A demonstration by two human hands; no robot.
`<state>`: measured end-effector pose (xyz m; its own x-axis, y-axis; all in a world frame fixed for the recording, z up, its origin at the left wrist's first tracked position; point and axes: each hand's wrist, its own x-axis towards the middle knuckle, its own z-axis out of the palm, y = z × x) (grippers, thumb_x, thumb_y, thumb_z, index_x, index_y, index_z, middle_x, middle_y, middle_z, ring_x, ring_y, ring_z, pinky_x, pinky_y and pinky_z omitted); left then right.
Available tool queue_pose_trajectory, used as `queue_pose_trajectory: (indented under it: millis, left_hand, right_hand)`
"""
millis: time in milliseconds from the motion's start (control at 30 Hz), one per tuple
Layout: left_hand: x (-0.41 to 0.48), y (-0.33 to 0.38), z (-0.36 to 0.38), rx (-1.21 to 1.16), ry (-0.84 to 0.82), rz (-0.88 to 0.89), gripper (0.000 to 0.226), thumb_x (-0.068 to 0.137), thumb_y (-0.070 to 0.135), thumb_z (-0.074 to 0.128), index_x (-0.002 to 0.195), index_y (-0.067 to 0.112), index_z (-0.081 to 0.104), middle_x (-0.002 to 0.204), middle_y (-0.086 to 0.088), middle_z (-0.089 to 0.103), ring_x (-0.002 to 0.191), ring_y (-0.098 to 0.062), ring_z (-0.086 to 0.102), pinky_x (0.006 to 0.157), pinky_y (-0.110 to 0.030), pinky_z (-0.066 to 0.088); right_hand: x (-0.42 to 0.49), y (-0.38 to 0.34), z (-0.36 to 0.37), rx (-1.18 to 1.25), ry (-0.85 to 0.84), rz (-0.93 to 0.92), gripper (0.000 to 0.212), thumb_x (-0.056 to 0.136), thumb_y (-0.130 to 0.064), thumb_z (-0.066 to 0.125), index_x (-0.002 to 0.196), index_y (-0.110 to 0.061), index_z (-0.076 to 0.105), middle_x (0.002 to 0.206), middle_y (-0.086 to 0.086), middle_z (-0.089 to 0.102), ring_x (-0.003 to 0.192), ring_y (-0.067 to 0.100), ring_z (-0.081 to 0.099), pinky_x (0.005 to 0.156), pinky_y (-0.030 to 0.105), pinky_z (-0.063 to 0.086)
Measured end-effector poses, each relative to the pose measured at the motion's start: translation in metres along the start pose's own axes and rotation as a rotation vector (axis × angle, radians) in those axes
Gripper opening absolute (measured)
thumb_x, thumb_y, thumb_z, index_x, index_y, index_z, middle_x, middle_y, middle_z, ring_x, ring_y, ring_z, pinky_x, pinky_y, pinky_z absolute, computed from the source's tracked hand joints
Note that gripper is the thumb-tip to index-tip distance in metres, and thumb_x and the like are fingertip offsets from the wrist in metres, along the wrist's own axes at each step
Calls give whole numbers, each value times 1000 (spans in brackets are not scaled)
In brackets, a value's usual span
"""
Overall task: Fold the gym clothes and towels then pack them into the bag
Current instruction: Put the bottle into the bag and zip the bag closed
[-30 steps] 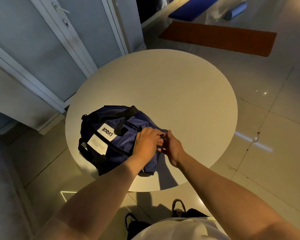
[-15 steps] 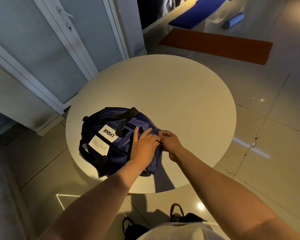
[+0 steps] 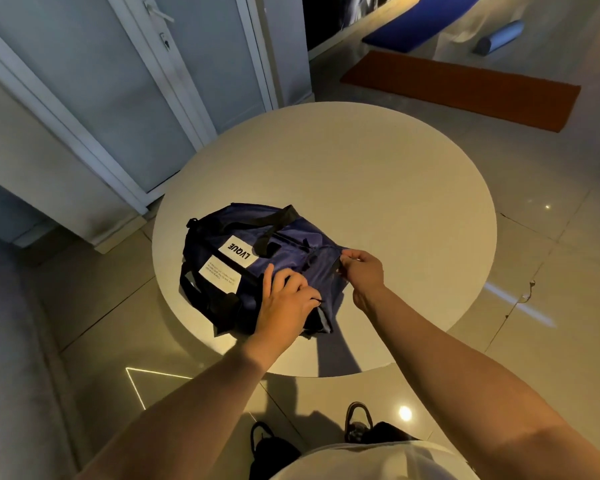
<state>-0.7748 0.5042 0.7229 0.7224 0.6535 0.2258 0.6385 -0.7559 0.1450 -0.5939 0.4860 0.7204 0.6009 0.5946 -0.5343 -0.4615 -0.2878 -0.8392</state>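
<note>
The blue bag [image 3: 284,268] lies on the round table [image 3: 378,188], in the lower left part of the tabletop. It has two white labels [image 3: 238,252] on it. The left hand [image 3: 284,304] lies on the near end of the bag with bent fingers. I cannot tell if it grips the cloth or just presses. The right hand [image 3: 362,268] pinches a dark strip [image 3: 335,268] at the right end of the bag. An orange mat [image 3: 465,88] lies on the floor in the upper right of the frame.
</note>
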Motion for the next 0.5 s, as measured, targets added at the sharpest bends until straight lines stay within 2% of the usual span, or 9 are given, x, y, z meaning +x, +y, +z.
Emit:
queue_pose_trajectory:
  millis: [67, 133, 167, 300, 367, 500]
  left_hand:
    - [-11, -3, 4, -33, 17, -2, 8, 86, 26, 76, 92, 30, 74, 100, 3, 55, 113, -24, 47, 118, -56, 24]
    - [-12, -1, 7, -73, 29, -25, 12, 83, 21, 79, 92, 27, 74, 102, 2, 56, 111, -25, 46, 104, -53, 43]
    - [-10, 0, 9, -99, 35, -44, 11, 84, 20, 79, 92, 25, 74, 103, 2, 56, 110, -25, 45, 97, -49, 48]
    - [-3, 2, 14, -182, 24, -92, 6, 89, 26, 73, 94, 24, 76, 104, 3, 57, 109, -22, 42, 90, -42, 49]
    - [0, 3, 13, -222, 30, -107, 9, 89, 27, 72, 96, 23, 76, 103, 2, 58, 108, -21, 41, 90, -39, 48]
    - [10, 4, 6, -273, -20, -131, 12, 93, 25, 69, 100, 19, 76, 103, 1, 59, 107, -22, 45, 87, -38, 49]
  right_hand:
    - [2, -9, 2, 21, 4, -8, 25, 94, 7, 55, 81, -12, 64, 80, 10, 65, 72, 22, 60, 65, 28, 52]
    - [0, -10, 2, 40, -18, -11, 23, 94, 6, 56, 83, -14, 60, 82, 10, 63, 72, 21, 59, 62, 28, 50]
    - [-2, -8, 1, 32, -29, -14, 21, 94, 3, 59, 83, -15, 59, 81, 9, 62, 72, 20, 58, 62, 29, 48]
    - [-22, 18, -5, -37, -106, 27, 24, 93, -24, 67, 76, -18, 52, 79, 9, 54, 74, 22, 46, 68, 37, 39]
    - [-35, 31, -6, -85, -173, 80, 25, 96, -37, 62, 82, -17, 56, 81, 9, 56, 76, 22, 49, 70, 37, 40]
    - [-57, 44, -11, -12, -286, 175, 41, 102, -47, 48, 102, -11, 67, 88, 6, 67, 79, 18, 60, 74, 32, 50]
